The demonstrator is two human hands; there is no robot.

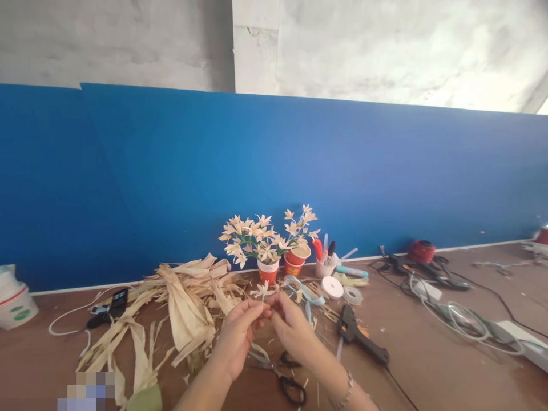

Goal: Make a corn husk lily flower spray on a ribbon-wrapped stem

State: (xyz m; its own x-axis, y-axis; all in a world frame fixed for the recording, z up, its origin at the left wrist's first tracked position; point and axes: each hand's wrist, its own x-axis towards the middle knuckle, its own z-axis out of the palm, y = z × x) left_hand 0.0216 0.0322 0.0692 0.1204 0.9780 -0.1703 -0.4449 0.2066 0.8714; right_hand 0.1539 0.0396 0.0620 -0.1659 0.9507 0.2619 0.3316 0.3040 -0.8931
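A small cream flower (262, 290) with pointed petals, resembling those in the cups, stands up just above my fingertips. My left hand (240, 330) pinches at its base with thumb and forefinger. Close against it, my right hand (291, 324) also has its fingertips pinched together at the flower's base; the stem itself is mostly hidden by the fingers. Scissors (280, 374) with black handles lie on the table below my hands. Beyond them, cream flowers (254, 237) on green stems stand in a red-and-white paper cup (268, 273), beside another red cup (294, 262) of flowers.
Dried corn husks (184, 308) are heaped at left, near a black device (119, 302) with a white cable. A black glue gun (363, 337) lies at right, behind it white tape rolls (332, 287) and a pen cup (324, 268). Cables (466, 325) spread far right; a blue partition (363, 188) stands behind.
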